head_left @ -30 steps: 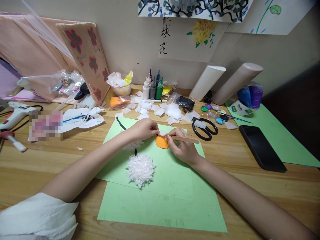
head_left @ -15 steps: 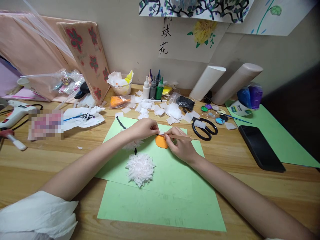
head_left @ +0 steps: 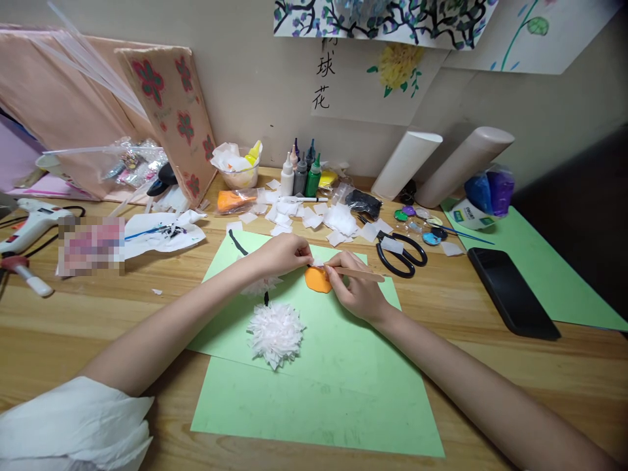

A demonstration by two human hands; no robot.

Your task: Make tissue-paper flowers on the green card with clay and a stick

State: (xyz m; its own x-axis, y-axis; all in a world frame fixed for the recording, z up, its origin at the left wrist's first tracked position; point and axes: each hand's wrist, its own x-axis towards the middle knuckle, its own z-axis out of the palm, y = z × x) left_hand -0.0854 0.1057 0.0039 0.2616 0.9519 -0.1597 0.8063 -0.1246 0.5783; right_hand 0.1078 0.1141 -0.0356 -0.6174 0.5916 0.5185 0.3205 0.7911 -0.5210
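Observation:
My right hand (head_left: 362, 293) is closed around a flat wooden stick (head_left: 367, 275), its tip near the top edge of an orange clay disc (head_left: 318, 281). My left hand (head_left: 287, 252) pinches at a small white tissue paper piece (head_left: 318, 263) at that same edge; its fingertips are partly hidden. The disc lies on a light green paper sheet (head_left: 343, 353). Below my left wrist, a fluffy white paper flower (head_left: 276, 335) rests on the sheet. Another white flower (head_left: 263, 284) is partly covered by my left forearm, along a black stem (head_left: 237, 241).
White paper squares (head_left: 341, 219) lie scattered behind my hands, near black-handled scissors (head_left: 402, 255). Paint bottles (head_left: 300, 175) and a plastic cup (head_left: 236, 171) stand at the wall. A black phone (head_left: 510, 291) lies to the right, a glue gun (head_left: 29, 226) to the far left.
The stick in my right hand has tilted and slid slightly right, its tip drawing back a little from the white paper piece. My left hand stays nearly still.

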